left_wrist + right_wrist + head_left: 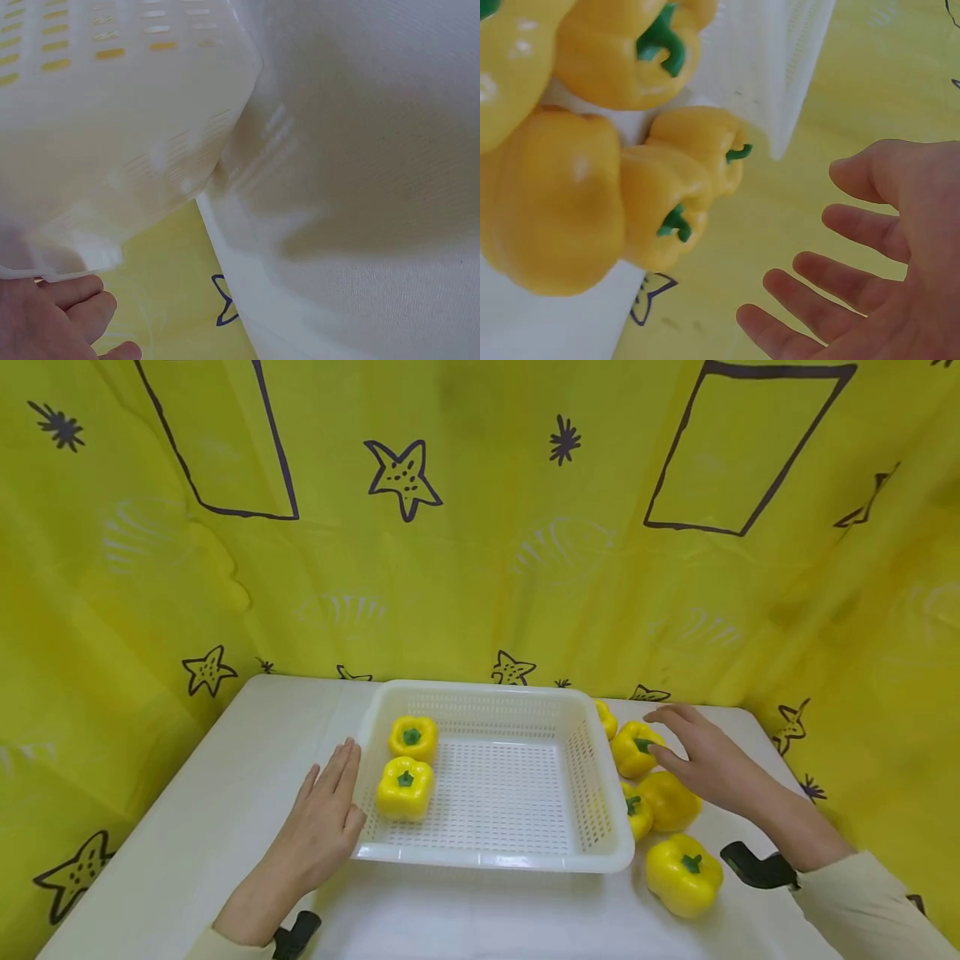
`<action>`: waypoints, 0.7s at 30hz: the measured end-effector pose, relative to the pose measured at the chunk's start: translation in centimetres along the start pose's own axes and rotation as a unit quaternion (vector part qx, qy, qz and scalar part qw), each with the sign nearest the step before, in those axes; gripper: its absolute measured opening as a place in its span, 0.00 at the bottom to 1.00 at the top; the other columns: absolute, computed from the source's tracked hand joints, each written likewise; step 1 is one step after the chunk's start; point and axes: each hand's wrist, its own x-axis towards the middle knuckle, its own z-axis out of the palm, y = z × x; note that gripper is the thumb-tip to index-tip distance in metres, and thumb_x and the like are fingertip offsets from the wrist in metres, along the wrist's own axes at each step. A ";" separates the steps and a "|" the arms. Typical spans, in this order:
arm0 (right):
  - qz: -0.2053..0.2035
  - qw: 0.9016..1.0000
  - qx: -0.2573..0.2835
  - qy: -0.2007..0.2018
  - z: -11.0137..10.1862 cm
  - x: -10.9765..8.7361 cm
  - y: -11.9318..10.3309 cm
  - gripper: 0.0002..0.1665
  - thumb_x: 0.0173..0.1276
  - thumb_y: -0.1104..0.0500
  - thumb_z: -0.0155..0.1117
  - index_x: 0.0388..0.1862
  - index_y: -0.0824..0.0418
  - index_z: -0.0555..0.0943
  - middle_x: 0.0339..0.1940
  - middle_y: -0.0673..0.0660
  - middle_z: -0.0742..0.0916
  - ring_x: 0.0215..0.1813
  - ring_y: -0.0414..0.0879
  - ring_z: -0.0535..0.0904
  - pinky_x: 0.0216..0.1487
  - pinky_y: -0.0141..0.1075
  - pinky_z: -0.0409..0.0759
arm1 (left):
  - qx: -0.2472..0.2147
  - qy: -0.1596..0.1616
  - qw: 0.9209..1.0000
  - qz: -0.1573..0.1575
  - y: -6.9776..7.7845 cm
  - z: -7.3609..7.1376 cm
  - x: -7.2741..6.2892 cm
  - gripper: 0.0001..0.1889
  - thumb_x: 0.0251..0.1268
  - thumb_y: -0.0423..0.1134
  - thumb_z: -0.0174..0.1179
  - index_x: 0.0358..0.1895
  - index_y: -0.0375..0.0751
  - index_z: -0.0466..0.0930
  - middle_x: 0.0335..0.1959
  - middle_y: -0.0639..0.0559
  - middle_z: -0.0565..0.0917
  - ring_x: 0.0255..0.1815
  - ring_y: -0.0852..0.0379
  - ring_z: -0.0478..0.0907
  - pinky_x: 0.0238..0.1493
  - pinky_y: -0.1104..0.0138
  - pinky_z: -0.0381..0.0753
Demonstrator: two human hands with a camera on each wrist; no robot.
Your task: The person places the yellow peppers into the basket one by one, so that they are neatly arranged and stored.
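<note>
My left hand (pixel 324 817) lies along the left rim of a white plastic basket (pixel 491 858), its fingers straight. In the left wrist view the fingertips (pixel 91 315) are at the basket's rim. Inside the basket, at its left side, sit two yellow bell peppers, a rear one (pixel 412 739) and a front one (pixel 405 791). My right hand (pixel 708 756) hovers by a yellow bell pepper (pixel 633 752) right of the basket, thumb and fingers spread. The right wrist view shows a gap between the fingers (pixel 855 225) and the peppers (pixel 660 202).
Several more yellow peppers lie along the basket's right side, among them one without visible stem (pixel 671 802) and one nearest the front (pixel 684 875). Partly hidden behind the basket wall is another pepper (pixel 606 718). A yellow patterned curtain (pixel 465 568) hangs behind the white table (pixel 247 777).
</note>
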 end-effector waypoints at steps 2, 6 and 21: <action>0.018 1.000 0.003 -0.006 0.2 -0.3 0.5 0.25 0.72 0.60 0.59 0.64 0.68 0.72 0.65 0.70 0.73 0.63 0.68 0.72 0.59 0.65 0.74 | 0.000 0.001 1.000 0.000 0.0 0.0 0.0 0.37 0.67 0.34 0.42 0.79 0.32 0.45 0.81 0.38 0.50 0.82 0.39 0.47 0.78 0.41 0.46; 0.045 0.999 0.003 -0.020 0.6 -0.8 1.5 0.26 0.72 0.59 0.58 0.65 0.68 0.70 0.66 0.72 0.72 0.63 0.69 0.72 0.58 0.64 0.76 | -0.003 0.000 1.000 0.001 0.0 0.0 0.0 0.36 0.67 0.34 0.42 0.79 0.32 0.45 0.81 0.39 0.49 0.82 0.40 0.47 0.78 0.41 0.45; 0.106 0.992 0.013 -0.073 3.0 -2.2 5.8 0.33 0.74 0.48 0.56 0.63 0.75 0.71 0.60 0.78 0.75 0.56 0.72 0.75 0.50 0.61 0.80 | 0.005 0.000 1.000 -0.004 0.1 0.1 0.0 0.37 0.66 0.35 0.43 0.78 0.31 0.46 0.81 0.39 0.50 0.82 0.40 0.47 0.78 0.40 0.45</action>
